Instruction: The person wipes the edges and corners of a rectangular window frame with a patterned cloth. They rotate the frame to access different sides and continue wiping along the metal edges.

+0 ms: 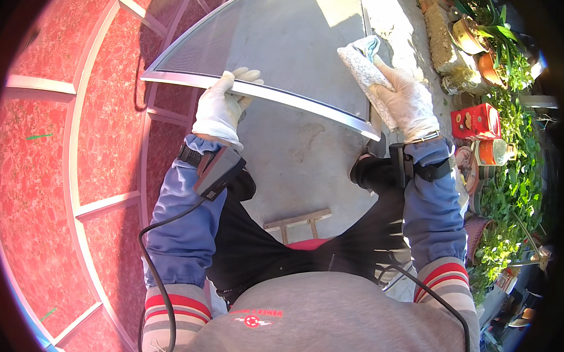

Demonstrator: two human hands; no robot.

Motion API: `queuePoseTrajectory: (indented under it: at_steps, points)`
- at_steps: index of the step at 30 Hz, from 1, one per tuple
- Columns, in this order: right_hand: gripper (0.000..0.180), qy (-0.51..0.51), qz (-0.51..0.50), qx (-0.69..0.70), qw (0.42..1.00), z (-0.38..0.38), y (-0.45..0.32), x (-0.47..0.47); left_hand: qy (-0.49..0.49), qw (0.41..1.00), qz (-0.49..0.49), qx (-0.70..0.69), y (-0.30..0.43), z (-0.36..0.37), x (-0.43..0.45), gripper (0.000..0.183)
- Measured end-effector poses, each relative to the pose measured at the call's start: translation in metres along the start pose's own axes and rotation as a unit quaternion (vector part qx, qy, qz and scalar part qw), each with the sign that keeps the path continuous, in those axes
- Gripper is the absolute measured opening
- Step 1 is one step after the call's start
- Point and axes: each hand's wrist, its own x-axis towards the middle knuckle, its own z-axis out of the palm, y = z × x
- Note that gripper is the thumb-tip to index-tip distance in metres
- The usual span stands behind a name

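Observation:
A framed window screen with mesh (pixel 291 50) and a pale metal frame (pixel 285 94) spans the upper middle of the view. My left hand (pixel 224 102), in a whitish glove, grips the frame's near bar, with its thumb on top and fingers over the mesh side. In my right hand (pixel 403 99), also gloved, is a folded white cloth with a star pattern (pixel 366 69), held beside the right side of the frame. Whether the cloth touches the frame I cannot tell.
Red patterned panels with pale bars (pixel 109 109) stand on the left. Grey concrete floor (pixel 291 176) lies below the screen. A wooden stool part (pixel 299 218) shows between my legs. On the right are potted plants (pixel 468 36), a red box (pixel 476 122) and a plastic container (pixel 492 151).

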Motion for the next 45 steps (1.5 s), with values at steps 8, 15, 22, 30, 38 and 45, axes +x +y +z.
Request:
queuePoseTrajectory:
  at_steps: [8, 15, 22, 30, 38, 45]
  points:
    - [0.047, -0.027, -0.012, 0.103, 0.994, 0.007, 0.012, 0.003, -0.012, 1.0, -0.003, 0.015, 0.001, -0.008, 0.003, 0.037]
    - [0.042, 0.065, -0.008, -0.092, 0.994, 0.012, 0.02, 0.015, -0.033, 0.999, -0.007, 0.041, 0.002, -0.01, 0.001, 0.045]
    - [0.039, 0.031, -0.047, -0.02, 0.998, 0.014, 0.016, 0.008, -0.045, 0.998, -0.016, 0.034, 0.005, -0.018, 0.004, 0.051]
    - [0.03, 0.059, -0.051, -0.081, 0.994, 0.014, 0.016, 0.012, -0.018, 0.998, 0.0, 0.06, 0.002, -0.016, 0.005, 0.048]
    - [0.033, 0.079, -0.004, -0.13, 0.988, 0.013, 0.022, 0.019, -0.028, 0.997, 0.013, 0.076, 0.001, -0.01, 0.0, 0.05]
    - [0.032, 0.1, -0.049, -0.105, 0.988, 0.015, 0.021, 0.011, -0.028, 0.997, 0.014, 0.071, 0.004, -0.004, -0.004, 0.051]
